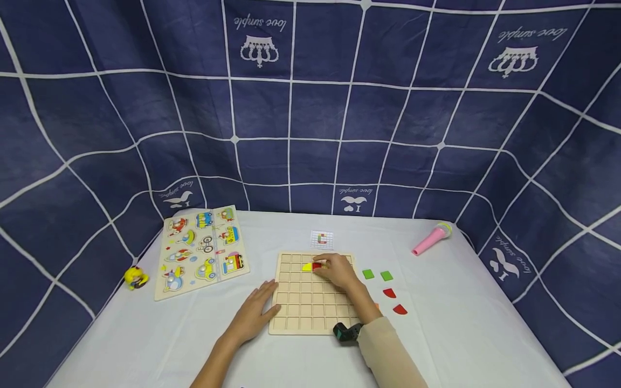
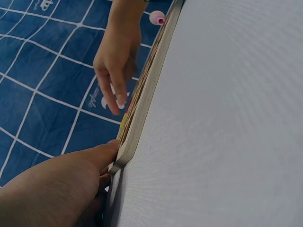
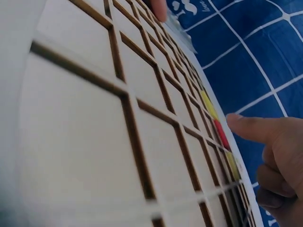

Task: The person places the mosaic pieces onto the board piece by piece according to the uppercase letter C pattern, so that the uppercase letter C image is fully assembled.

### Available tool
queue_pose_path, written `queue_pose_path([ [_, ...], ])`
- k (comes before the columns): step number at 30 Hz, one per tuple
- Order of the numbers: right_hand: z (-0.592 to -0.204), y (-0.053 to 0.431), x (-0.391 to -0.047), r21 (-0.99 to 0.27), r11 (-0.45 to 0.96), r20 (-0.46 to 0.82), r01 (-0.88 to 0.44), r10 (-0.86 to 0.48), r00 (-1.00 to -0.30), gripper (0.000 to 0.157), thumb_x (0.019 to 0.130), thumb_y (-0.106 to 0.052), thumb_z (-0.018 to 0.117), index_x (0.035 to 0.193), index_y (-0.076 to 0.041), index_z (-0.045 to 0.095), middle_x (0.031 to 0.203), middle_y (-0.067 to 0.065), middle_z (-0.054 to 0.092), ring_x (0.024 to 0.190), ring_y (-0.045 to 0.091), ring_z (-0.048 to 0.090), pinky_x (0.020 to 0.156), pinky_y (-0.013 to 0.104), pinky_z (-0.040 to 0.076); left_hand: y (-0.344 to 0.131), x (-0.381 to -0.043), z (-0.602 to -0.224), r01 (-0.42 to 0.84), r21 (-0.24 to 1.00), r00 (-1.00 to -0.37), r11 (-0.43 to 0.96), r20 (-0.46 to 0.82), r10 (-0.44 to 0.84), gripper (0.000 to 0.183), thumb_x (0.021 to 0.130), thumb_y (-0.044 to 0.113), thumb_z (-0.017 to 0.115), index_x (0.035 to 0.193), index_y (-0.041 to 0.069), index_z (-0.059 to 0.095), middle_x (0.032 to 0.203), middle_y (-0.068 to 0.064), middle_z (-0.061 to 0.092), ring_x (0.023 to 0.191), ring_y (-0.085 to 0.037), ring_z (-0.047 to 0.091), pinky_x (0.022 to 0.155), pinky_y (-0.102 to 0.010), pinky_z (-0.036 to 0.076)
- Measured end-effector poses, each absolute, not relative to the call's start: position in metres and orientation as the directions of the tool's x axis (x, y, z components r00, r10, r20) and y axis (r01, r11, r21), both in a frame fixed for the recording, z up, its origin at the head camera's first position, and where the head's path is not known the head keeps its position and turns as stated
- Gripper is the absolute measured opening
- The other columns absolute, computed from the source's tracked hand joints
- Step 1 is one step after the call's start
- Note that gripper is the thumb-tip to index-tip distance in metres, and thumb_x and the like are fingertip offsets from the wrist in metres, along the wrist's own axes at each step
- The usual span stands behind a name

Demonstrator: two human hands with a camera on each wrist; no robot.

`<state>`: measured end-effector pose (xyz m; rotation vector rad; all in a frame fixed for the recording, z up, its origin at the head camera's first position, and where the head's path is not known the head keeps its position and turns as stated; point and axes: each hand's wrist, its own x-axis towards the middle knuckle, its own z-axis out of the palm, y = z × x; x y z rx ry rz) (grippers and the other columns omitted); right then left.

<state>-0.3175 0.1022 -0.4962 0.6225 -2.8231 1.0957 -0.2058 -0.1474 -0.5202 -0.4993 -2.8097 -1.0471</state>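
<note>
A wooden grid board (image 1: 312,297) lies on the white cloth. My left hand (image 1: 252,315) rests against its left side, fingers extended, with the thumb over the edge. My right hand (image 1: 337,271) is at the board's far rows, thumb and index finger extended beside a red piece (image 1: 317,266). To the left of that sits a yellow piece (image 1: 307,267). In the right wrist view another yellow piece (image 3: 232,164) shows on the red one's other side. The left wrist view has the right hand (image 2: 116,59) pointing down with nothing visible between its fingers.
A pattern card (image 1: 322,240) lies beyond the board. Right of the board are green pieces (image 1: 368,274), red quarter-round pieces (image 1: 390,293) and a partly hidden orange piece (image 1: 377,305). A pink toy microphone (image 1: 432,238), a picture puzzle board (image 1: 204,253) and a yellow figurine (image 1: 136,277) stand farther out.
</note>
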Motion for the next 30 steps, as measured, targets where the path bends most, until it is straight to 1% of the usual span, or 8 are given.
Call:
queue_pose_path([
  [5, -0.491, 0.125, -0.310, -0.688, 0.636, 0.203, -0.350, -0.294, -0.934, 0.028, 0.080, -0.022, 0.073, 0.106, -0.012, 0.070, 0.045, -0.006, 0.030, 0.040, 0.008, 0.021, 0.036, 0.021, 0.020, -0.147, -0.207, -0.520, 0.339, 0.612, -0.940, 0.714, 0.196, 0.278, 0.058, 0.091, 0.028, 0.059, 0.139, 0.002, 0.039, 0.145, -0.010, 0.035, 0.136, -0.026, 0.025, 0.112, -0.041, 0.015],
  [10, -0.485, 0.154, -0.305, -0.686, 0.648, 0.212, -0.331, -0.257, -0.943, 0.026, 0.080, -0.024, 0.073, 0.103, -0.014, 0.071, 0.045, -0.007, 0.028, 0.040, 0.007, 0.020, 0.036, 0.020, 0.018, -0.148, -0.207, -0.520, 0.333, 0.608, -0.943, 0.721, 0.200, 0.266, 0.058, 0.090, 0.029, 0.060, 0.138, 0.003, 0.041, 0.145, -0.010, 0.036, 0.136, -0.027, 0.025, 0.112, -0.041, 0.015],
  [13, -0.482, 0.173, -0.302, -0.680, 0.660, 0.212, -0.320, -0.241, -0.947, 0.028, 0.079, -0.024, 0.074, 0.105, -0.014, 0.071, 0.045, -0.006, 0.028, 0.042, 0.007, 0.019, 0.037, 0.020, 0.018, -0.148, -0.207, -0.520, 0.326, 0.613, -0.945, 0.719, 0.195, 0.262, 0.058, 0.090, 0.029, 0.060, 0.138, 0.003, 0.041, 0.145, -0.009, 0.036, 0.136, -0.026, 0.025, 0.112, -0.040, 0.015],
  [20, -0.481, 0.216, -0.298, -0.678, 0.698, 0.161, -0.230, -0.165, -0.973, 0.033, 0.077, -0.023, 0.076, 0.108, -0.015, 0.070, 0.047, -0.004, 0.027, 0.043, 0.009, 0.019, 0.036, 0.021, 0.018, -0.148, -0.208, -0.520, 0.336, 0.618, -0.942, 0.711, 0.202, 0.269, 0.058, 0.090, 0.028, 0.059, 0.138, 0.003, 0.040, 0.145, -0.010, 0.035, 0.136, -0.027, 0.025, 0.112, -0.041, 0.015],
  [24, -0.488, 0.232, -0.296, -0.674, 0.712, 0.126, -0.198, -0.153, -0.980, 0.034, 0.076, -0.021, 0.076, 0.109, -0.014, 0.069, 0.049, -0.004, 0.028, 0.043, 0.009, 0.022, 0.036, 0.020, 0.019, -0.148, -0.208, -0.520, 0.334, 0.614, -0.943, 0.715, 0.203, 0.266, 0.058, 0.090, 0.029, 0.059, 0.138, 0.003, 0.041, 0.145, -0.010, 0.036, 0.136, -0.026, 0.025, 0.112, -0.040, 0.015],
  [26, -0.491, 0.236, -0.296, -0.662, 0.722, 0.121, -0.203, -0.164, -0.979, 0.034, 0.077, -0.019, 0.076, 0.109, -0.012, 0.069, 0.050, -0.004, 0.030, 0.043, 0.009, 0.024, 0.037, 0.020, 0.021, -0.148, -0.208, -0.520, 0.332, 0.614, -0.943, 0.716, 0.202, 0.265, 0.058, 0.090, 0.029, 0.059, 0.138, 0.003, 0.041, 0.145, -0.010, 0.036, 0.136, -0.026, 0.025, 0.112, -0.040, 0.015],
  [30, -0.497, 0.240, -0.297, -0.635, 0.746, 0.105, -0.200, -0.172, -0.979, 0.032, 0.078, -0.017, 0.075, 0.108, -0.012, 0.070, 0.052, -0.004, 0.032, 0.045, 0.009, 0.026, 0.039, 0.019, 0.023, -0.148, -0.208, -0.520, 0.323, 0.620, -0.946, 0.715, 0.192, 0.261, 0.058, 0.090, 0.030, 0.060, 0.138, 0.004, 0.041, 0.145, -0.009, 0.035, 0.136, -0.026, 0.025, 0.113, -0.039, 0.015],
])
